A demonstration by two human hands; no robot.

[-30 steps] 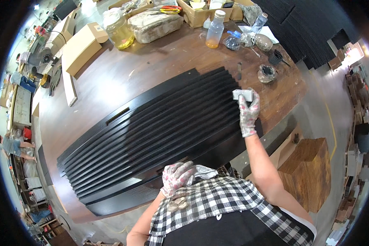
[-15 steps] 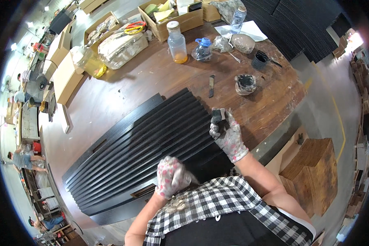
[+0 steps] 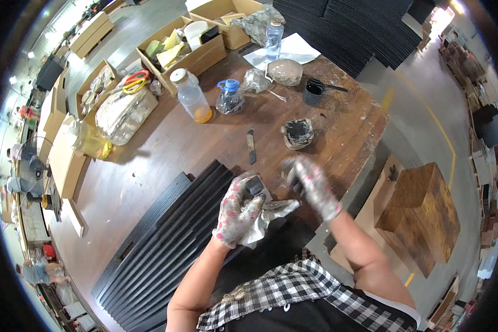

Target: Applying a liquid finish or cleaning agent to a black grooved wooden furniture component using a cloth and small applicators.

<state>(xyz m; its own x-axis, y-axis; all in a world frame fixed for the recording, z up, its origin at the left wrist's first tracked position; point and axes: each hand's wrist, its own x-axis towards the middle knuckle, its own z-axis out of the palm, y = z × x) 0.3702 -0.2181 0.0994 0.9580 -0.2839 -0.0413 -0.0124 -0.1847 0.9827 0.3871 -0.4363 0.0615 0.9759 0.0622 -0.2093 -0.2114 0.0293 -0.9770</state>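
Note:
My left hand (image 3: 237, 213), in a white glove with pink dots, is closed around a crumpled white cloth (image 3: 271, 214) and a small dark block with a grey face (image 3: 255, 186). Both are above the far right end of a black slatted panel (image 3: 171, 243), which lies on the brown table. My right hand (image 3: 314, 187), gloved alike with blackened fingertips, hangs to the right of the cloth, apart from it. Motion smears its fingers, so whether it holds anything does not show. Just beyond it stands a cut-off clear cup with black stuff inside (image 3: 299, 134).
A black pot (image 3: 314, 92) with a brush handle, a flat metal strip (image 3: 251, 146), a clear bottle with orange liquid (image 3: 192, 97) and a blue-capped bottle (image 3: 230, 98) stand or lie farther back. Cardboard boxes (image 3: 191, 58) line the far side. Brown stacked boards (image 3: 420, 216) are right of the table.
The small dark block has passed from my right hand to my left, which has risen and moved right with a white cloth now showing. The view has shifted, and the right hand is blurred.

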